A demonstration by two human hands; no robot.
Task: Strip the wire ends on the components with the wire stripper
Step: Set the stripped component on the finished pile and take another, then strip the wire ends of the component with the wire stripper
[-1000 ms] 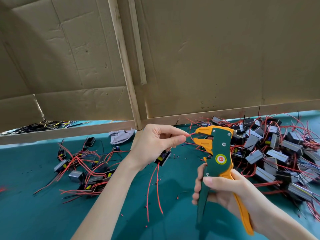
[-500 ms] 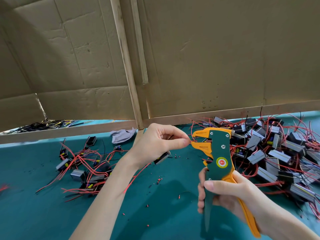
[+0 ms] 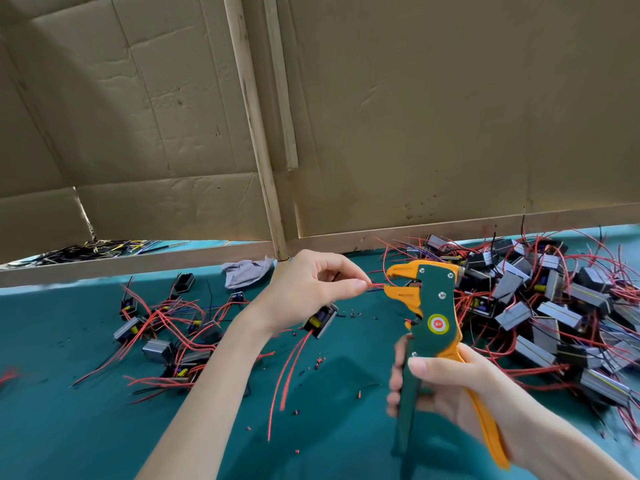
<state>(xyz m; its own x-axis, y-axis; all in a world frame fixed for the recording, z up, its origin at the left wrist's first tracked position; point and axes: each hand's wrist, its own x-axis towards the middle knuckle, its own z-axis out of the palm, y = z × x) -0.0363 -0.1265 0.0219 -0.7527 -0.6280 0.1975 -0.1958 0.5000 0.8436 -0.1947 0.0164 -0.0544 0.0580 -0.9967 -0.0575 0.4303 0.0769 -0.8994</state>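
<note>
My left hand (image 3: 308,289) pinches a red wire end (image 3: 377,285) between thumb and forefinger, its tip lying between the orange jaws of the wire stripper (image 3: 429,313). The small black component (image 3: 320,320) on that wire hangs under my left palm, with two more red wires trailing down from it. My right hand (image 3: 446,389) grips the green and orange handles of the stripper and holds it upright above the teal mat. The jaws stand slightly apart.
A large pile of grey and black components (image 3: 540,306) with red wires lies to the right. A smaller group of components (image 3: 162,327) lies to the left. A cardboard wall (image 3: 415,116) with a wooden rail stands behind. A grey rag (image 3: 246,271) and several insulation bits (image 3: 320,362) lie on the teal mat (image 3: 69,427).
The component under my left hand has dropped lower and its red wires hang straight down again. The stripper jaws have opened slightly around the wire end.
</note>
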